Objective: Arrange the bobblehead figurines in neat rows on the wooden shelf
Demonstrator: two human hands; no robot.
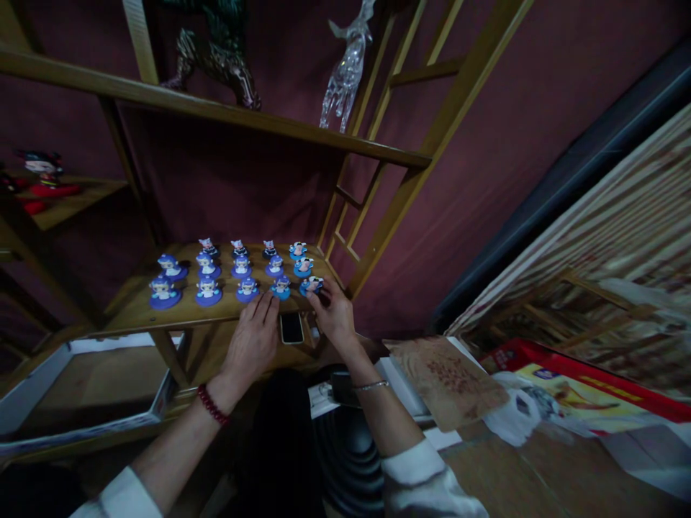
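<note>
A blue figurine [312,285] is pinched by the right hand [335,314]. The left hand [253,339] is laid flat, fingers spread, a phone [291,327] just beside it.

My left hand [253,339] rests palm down at the front edge of the wooden shelf [134,311], fingertips just short of the front row of small blue-based figurines [208,291]. My right hand [335,314] pinches the rightmost front figurine [312,285]. A phone [292,327] lies between both hands. A clear glass deer [347,68] stands on the upper shelf [216,109].
</note>
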